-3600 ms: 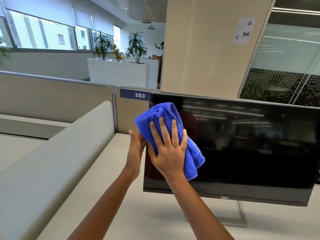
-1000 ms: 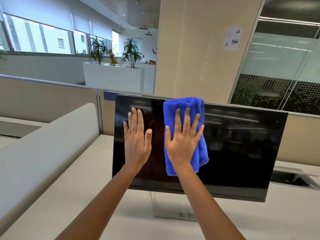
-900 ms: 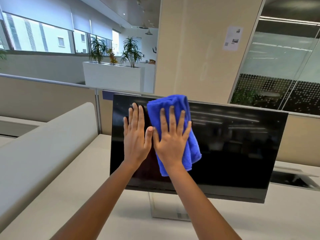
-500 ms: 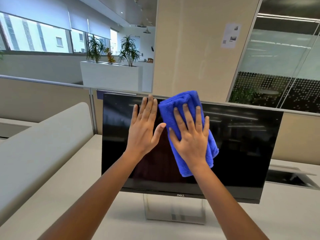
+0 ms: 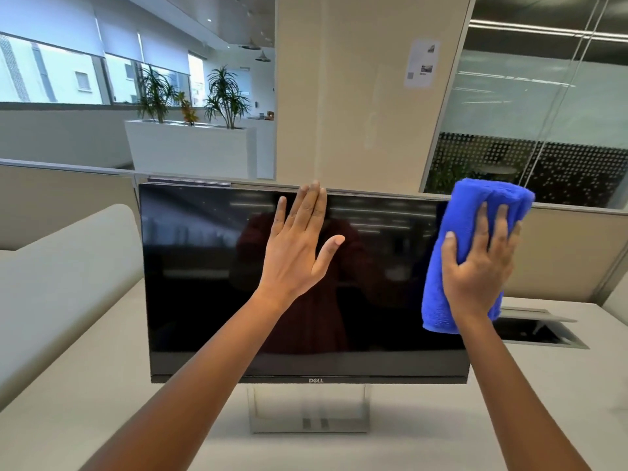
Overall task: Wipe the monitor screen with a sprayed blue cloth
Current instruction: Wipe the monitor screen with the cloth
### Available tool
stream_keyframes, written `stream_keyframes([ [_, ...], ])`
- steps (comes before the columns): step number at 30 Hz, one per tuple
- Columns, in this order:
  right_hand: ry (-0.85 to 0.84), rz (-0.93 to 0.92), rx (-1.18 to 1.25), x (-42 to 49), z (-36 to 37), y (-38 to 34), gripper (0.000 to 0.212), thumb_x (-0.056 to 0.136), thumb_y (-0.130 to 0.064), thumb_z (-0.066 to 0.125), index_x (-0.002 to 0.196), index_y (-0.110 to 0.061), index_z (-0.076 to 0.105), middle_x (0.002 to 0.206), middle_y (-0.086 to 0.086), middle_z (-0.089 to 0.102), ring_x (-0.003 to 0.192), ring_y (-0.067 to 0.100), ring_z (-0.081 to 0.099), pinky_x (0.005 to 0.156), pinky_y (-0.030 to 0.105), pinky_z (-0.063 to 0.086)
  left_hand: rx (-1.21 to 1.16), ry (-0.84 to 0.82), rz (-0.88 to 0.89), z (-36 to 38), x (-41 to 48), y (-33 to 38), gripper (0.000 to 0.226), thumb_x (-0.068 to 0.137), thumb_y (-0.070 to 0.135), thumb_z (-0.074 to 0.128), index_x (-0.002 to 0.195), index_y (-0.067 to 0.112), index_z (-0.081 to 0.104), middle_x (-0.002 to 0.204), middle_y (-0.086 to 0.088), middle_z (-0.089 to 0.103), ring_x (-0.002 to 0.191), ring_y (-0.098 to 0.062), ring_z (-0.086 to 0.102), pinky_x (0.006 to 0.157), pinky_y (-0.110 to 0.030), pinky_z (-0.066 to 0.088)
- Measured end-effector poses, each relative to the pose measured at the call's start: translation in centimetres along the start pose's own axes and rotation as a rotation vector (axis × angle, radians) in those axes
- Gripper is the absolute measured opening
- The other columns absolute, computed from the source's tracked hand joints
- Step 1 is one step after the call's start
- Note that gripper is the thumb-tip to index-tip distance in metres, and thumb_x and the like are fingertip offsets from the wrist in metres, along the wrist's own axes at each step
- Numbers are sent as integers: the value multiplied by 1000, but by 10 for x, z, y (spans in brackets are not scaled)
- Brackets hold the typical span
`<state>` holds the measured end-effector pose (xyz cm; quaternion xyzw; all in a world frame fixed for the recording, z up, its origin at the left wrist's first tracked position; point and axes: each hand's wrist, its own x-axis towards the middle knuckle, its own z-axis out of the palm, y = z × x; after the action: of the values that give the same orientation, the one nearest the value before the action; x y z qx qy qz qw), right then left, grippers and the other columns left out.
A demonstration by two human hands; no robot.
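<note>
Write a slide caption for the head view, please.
Right hand holds folded blue cloth at right edge of black monitor screen; left hand rests near top.

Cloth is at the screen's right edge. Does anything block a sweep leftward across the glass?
Yes: the left hand lies flat on the monitor screen, upper middle, level with the blue cloth under the right hand. Nothing else shows.
</note>
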<state>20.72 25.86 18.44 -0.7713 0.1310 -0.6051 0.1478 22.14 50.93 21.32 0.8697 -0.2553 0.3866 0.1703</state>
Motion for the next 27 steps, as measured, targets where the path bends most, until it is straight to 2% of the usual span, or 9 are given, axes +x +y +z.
stream_keyframes([
  [4, 17, 194, 91, -19, -3, 17, 57, 92, -36, 39, 142, -8, 34, 150, 17, 30, 138, 38, 28, 112, 45, 26, 16, 10, -15, -1, -10, -9, 77, 87, 61, -4, 144, 12, 10, 151, 1, 1, 142, -15, 0, 117, -39, -2],
  [8, 18, 279, 62, -54, -3, 12, 56, 94, -34, 37, 142, -5, 33, 149, 19, 32, 136, 39, 31, 108, 50, 31, 25, 26, -102, -5, -27, -27, 73, 87, 62, -4, 143, 15, 1, 151, 0, -5, 142, -13, -4, 115, -29, -15],
  [12, 7, 313, 21, -85, 2, -11, 54, 94, -30, 38, 139, -2, 37, 146, 22, 34, 136, 45, 29, 108, 53, 31, 20, 53, -198, -10, -51, -51, 72, 87, 62, -3, 143, 16, -1, 151, 0, -10, 142, -15, -8, 115, -30, -15],
  [18, -53, 197, -9, -129, 14, -74, 54, 90, -31, 41, 135, -2, 43, 141, 24, 42, 131, 48, 33, 101, 58, 37, 21, 85, -372, -16, -108, -84, 63, 91, 41, 17, 144, 13, 2, 153, -9, -5, 143, -24, -3, 116, -48, -1],
  [24, -103, 27, -5, -168, 31, -142, 54, 84, -36, 48, 132, -10, 45, 137, 18, 48, 130, 44, 36, 103, 56, 31, -37, -8, -491, -14, -167, -107, 66, 92, 50, 9, 144, 11, 0, 154, -9, -7, 145, -27, -1, 116, -50, 1],
  [27, -154, -97, 50, -188, 35, -176, 54, 83, -37, 48, 132, -17, 43, 137, 10, 46, 131, 38, 32, 105, 53, 26, -59, -41, -525, -12, -186, -110, 71, 90, 57, 1, 144, 11, 0, 154, -7, -8, 144, -24, -3, 116, -45, -2],
])
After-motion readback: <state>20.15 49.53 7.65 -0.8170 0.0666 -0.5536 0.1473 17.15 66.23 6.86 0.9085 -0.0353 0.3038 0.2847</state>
